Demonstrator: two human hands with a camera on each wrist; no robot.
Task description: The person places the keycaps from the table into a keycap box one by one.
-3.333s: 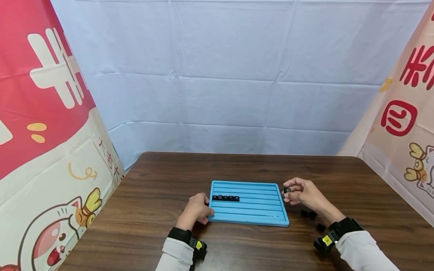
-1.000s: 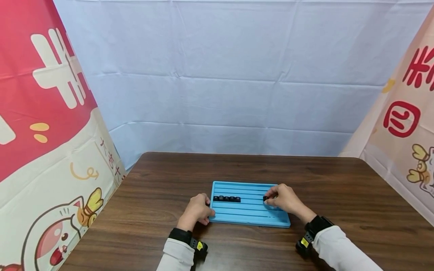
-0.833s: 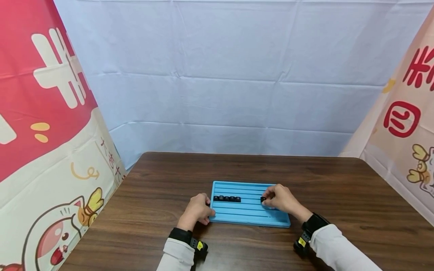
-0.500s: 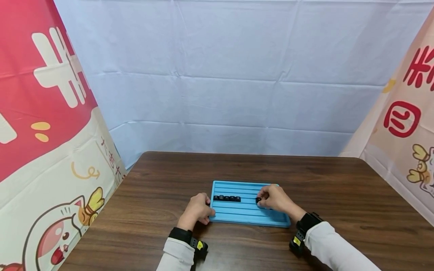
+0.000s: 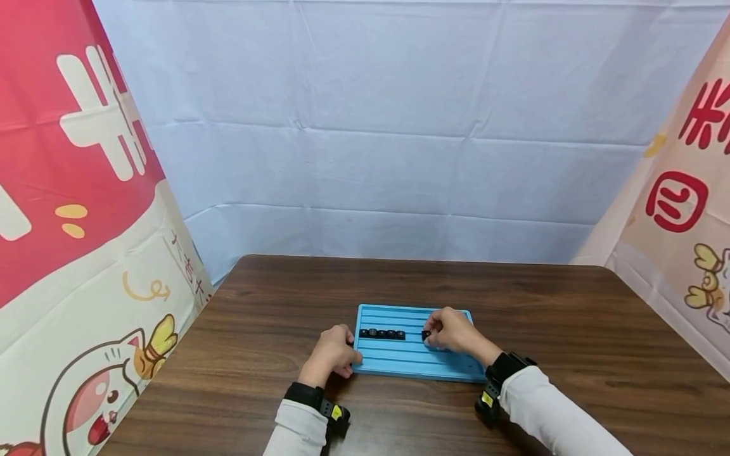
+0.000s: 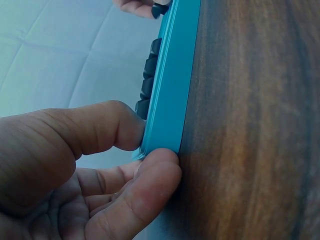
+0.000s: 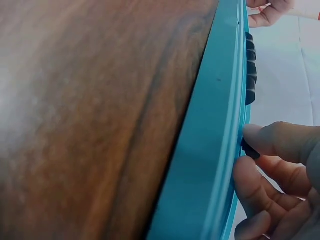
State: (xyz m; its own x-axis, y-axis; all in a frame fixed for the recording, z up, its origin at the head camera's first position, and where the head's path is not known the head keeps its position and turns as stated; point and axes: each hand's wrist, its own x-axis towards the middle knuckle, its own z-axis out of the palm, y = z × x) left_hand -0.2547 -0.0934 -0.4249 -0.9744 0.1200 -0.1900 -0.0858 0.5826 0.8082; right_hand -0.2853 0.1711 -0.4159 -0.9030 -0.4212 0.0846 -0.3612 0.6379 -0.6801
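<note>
1. Pinched a small black block (image 5: 425, 335) between thumb and fingertips of the right hand (image 5: 452, 329), closed to no more than that block's width.
2. Kept that block low at the blue tray (image 5: 393, 359), between the two hands and roughly in line with a row of five black blocks (image 5: 382, 334). Left unclear: contact with the groove floor.
3. Gripped the tray's left edge by its near corner with the left hand (image 5: 331, 351), fingers partly curled, thumb at the rim.
4. Appeared, in judgement, light and stiff as a block: hard to crush, but small and smooth enough to twist or slip. Called for a hold on two opposite sides, underside free.
5. Seemed light and rigid as a tray, liable to slide on the brown surface (image 5: 274, 304) unless steadied at the rim.
6. Contained, in one groove, the row of five, side by side, starting beside the left hand and stopping short of the right.
</note>
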